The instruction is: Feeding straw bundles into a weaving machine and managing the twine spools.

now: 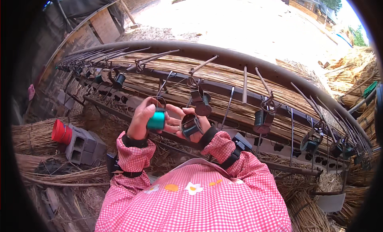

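My left hand (139, 117) is closed round a spool of bright green thread (156, 120), its thumb along the side. A thin metal loop (160, 100) shows just above this spool. Close beside it, my right hand (204, 123) grips a darker spool (190, 126) with dark thread and a brownish end. The fingertips of both hands nearly meet between the two spools. Just beyond them, another dark spool in a metal bracket (200, 102) hangs from the frame. Whether thread runs from the held spools to the frame is too fine to make out.
A long dark metal beam (207, 56) curves across in front, with rods and several hanging spools (261, 120). Reed stalks (159, 64) lie along it. At left, a red bucket-like container (62, 132) rests by grey hollow blocks (84, 147). Reed bundles (355, 78) lie at right.
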The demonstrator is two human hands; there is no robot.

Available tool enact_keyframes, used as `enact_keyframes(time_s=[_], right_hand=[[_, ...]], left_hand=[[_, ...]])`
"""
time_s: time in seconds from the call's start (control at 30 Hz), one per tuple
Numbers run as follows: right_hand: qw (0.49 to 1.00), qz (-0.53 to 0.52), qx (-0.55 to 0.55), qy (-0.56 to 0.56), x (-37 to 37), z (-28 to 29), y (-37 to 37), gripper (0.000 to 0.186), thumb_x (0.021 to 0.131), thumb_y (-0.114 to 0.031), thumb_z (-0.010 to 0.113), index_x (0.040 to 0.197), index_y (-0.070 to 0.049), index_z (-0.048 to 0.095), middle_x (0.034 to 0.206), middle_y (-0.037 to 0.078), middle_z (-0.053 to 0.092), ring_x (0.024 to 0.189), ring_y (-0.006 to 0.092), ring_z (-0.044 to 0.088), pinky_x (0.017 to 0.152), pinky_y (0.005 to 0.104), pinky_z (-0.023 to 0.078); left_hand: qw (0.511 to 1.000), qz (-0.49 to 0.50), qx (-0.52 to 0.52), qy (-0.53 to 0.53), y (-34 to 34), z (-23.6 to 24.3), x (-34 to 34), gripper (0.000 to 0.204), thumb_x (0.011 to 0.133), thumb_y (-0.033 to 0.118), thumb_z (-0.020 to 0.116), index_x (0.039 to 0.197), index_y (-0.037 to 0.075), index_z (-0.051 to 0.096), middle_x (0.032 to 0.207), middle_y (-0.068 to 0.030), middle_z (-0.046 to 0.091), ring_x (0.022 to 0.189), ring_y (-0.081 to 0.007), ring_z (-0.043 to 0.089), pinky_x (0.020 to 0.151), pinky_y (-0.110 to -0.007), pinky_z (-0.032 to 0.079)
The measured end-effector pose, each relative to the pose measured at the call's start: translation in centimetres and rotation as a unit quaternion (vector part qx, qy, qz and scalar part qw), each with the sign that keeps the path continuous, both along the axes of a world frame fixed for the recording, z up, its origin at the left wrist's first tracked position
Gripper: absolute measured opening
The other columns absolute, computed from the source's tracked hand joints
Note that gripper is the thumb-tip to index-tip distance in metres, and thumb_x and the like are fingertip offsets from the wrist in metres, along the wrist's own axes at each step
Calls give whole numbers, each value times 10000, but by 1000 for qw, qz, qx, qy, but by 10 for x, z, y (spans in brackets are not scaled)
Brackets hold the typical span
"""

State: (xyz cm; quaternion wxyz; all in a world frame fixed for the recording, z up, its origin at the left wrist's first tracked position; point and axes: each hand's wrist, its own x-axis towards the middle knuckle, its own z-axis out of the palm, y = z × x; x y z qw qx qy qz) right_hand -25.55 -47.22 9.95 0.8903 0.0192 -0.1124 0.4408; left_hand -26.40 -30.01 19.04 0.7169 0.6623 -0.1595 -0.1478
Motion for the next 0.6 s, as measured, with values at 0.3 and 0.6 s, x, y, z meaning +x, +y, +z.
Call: enact_keyframes(time_s=[0.3, 0.6], right_hand=[[992, 97, -8, -84, -35, 61, 48, 414, 804, -273, 315, 932, 44, 549, 1142, 228, 447, 1080, 335, 413, 923, 398, 313], [896, 234, -97, -365, -50, 67, 116, 490, 862, -309, 282, 813, 61, 599, 931, 206, 567, 962, 308, 509, 909, 361, 326]], left_hand=[[855, 398, 139, -303, 55, -33, -63, 347, 847, 319, 436, 771, 3, 555, 730, -72, 552, 520, -82, 480, 459, -211, 380], [520, 190, 589, -588, 9, -68, 20, 535, 701, 314, 554, 1162, 156, 333, 1240, -106, 349, 1200, -137, 286, 1018, -300, 181]])
